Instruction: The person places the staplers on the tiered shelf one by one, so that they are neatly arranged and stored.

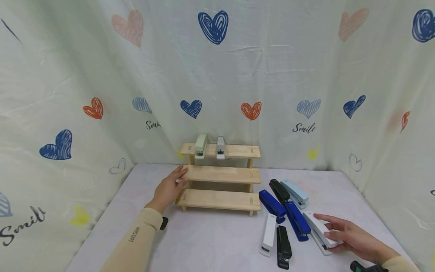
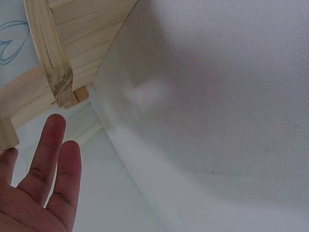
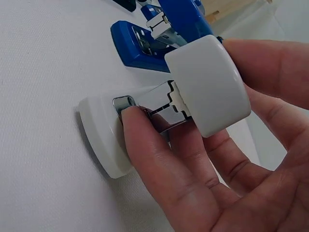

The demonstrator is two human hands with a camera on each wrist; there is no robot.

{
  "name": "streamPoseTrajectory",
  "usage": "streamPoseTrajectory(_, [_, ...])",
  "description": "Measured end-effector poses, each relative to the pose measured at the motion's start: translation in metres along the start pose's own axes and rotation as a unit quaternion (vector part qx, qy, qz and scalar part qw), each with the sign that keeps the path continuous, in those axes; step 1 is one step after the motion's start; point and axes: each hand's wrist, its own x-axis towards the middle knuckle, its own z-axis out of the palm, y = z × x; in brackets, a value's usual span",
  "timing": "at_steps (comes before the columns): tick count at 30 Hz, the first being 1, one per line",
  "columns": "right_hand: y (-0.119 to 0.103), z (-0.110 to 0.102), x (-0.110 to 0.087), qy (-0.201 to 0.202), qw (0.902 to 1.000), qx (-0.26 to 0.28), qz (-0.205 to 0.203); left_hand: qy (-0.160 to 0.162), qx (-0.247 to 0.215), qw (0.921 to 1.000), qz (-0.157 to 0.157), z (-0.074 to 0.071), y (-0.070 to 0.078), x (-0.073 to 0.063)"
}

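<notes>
My right hand grips a white stapler at the right of the table. In the right wrist view, its fingers reach around the stapler's sides and the white base stays close over the tabletop. My left hand touches the left end of the middle shelf of a three-step wooden rack. The left wrist view shows two of its fingers straight beside the wood. On the top shelf stand a pale green stapler and a grey stapler.
Between the rack and my right hand lie blue staplers, black staplers, a light blue stapler and another white stapler, close together. A curtain printed with hearts hangs behind the white table.
</notes>
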Motion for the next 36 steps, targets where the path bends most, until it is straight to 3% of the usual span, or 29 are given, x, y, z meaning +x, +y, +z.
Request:
streamPoseTrajectory(10, [-0.001,-0.016,-0.014,-0.01,0.9992,-0.025,-0.029,0.0,0.001,1.0,0.003,0.001,0.0,0.0])
streamPoseTrajectory(17, [-0.023,-0.032,-0.024,-0.022,0.9972,-0.006,-0.071,0.001,0.0,1.0,0.001,0.0,0.0,0.0])
streamPoseTrajectory(23, [-0.071,-0.031,-0.02,-0.005,0.9934,-0.04,-0.107,-0.002,-0.003,1.0,-0.004,-0.001,0.0,-0.001])
streamPoseTrajectory(26, [-0.103,-0.025,-0.011,-0.011,0.991,-0.031,-0.129,-0.002,-0.007,0.9999,-0.007,-0.003,0.0,-0.001])
streamPoseTrajectory(36, [-0.195,0.017,0.051,-0.015,0.9892,0.001,-0.146,-0.002,-0.006,1.0,-0.003,0.0,-0.001,0.0])
